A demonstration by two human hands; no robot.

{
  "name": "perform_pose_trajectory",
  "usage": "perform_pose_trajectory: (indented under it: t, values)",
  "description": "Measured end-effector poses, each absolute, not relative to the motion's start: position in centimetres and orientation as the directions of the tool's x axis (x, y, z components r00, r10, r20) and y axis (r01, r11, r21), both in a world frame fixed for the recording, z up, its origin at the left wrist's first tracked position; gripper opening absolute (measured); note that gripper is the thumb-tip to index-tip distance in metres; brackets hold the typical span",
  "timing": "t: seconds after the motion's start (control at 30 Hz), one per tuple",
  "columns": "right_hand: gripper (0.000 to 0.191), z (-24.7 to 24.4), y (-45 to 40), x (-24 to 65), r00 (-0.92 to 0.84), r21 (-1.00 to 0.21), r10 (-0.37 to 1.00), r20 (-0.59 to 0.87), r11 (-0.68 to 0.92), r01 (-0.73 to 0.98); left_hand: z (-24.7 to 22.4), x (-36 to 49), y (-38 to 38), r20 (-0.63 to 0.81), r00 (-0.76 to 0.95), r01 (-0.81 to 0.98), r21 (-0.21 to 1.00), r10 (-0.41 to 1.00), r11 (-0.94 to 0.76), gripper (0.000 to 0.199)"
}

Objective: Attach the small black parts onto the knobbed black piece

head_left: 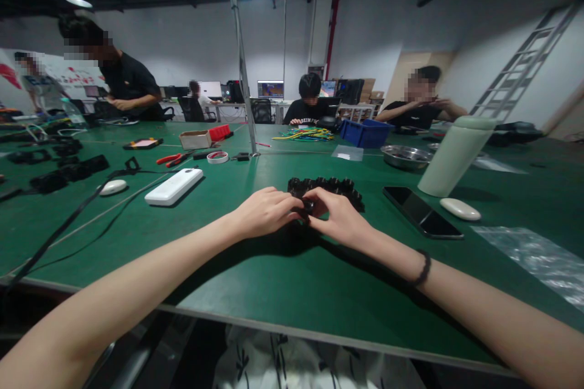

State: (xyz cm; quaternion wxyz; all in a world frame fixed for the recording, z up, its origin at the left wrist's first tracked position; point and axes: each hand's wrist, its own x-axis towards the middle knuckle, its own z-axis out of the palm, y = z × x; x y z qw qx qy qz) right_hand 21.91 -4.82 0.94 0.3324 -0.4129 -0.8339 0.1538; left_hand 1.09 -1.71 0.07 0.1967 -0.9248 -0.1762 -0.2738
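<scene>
Between my two hands, just above the green table (255, 292), is a small black part (309, 205), too dark to name more exactly. My left hand (267, 211) pinches it from the left, its fingertips partly hidden. The thumb and fingers of my right hand (340, 216) curl round its other side, and a dark band sits on that wrist. Right behind my hands lies a cluster of black ridged parts (351, 189), partly covered by my fingers.
On the right are a phone (422, 211), a pale green bottle (456, 155), a white oval case (460, 209), a metal bowl (407, 157) and a blue bin (365, 133). Leftward lie a white power bank (174, 186), red-handled pliers (172, 160) and a strap (68, 222). People sit and stand beyond.
</scene>
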Motion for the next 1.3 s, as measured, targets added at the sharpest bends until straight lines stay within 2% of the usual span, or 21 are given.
perform_pose_trajectory:
  t: [0.27, 0.4, 0.53, 0.67, 1.07, 1.3]
  values:
    - [0.022, 1.3, -5.0, 21.8, -0.434, -0.552, 0.805, 0.405, 0.594, 0.586, 0.6, 1.0, -1.9, 0.616, 0.769, 0.423, -0.288, 0.172, -0.859, 0.021]
    - [0.022, 1.5, -5.1, 21.8, -0.46, -0.514, 0.787, 0.411, 0.617, 0.596, 0.9, 1.0, -1.9, 0.654, 0.731, 0.451, -0.252, 0.193, -0.856, 0.021]
    - [0.029, 1.3, -5.1, 21.8, -0.489, -0.465, 0.759, 0.43, 0.651, 0.6, 1.0, 0.8, -1.9, 0.694, 0.688, 0.474, -0.209, 0.212, -0.856, 0.022]
    - [0.034, 1.1, -5.1, 21.8, -0.51, -0.468, 0.746, 0.429, 0.666, 0.581, 1.2, 0.7, -1.9, 0.71, 0.66, 0.479, -0.146, 0.245, -0.866, 0.021]
    - [0.015, 1.1, -5.6, 21.5, -0.565, -0.382, 0.704, 0.43, 0.709, 0.593, 0.6, 0.9, -1.9, 0.703, 0.655, 0.47, -0.09, 0.278, -0.878, 0.022]
    - [0.016, 1.0, -5.7, 21.2, -0.559, -0.399, 0.704, 0.439, 0.71, 0.581, 0.4, 1.0, -1.9, 0.702, 0.651, 0.453, -0.054, 0.289, -0.89, 0.028]
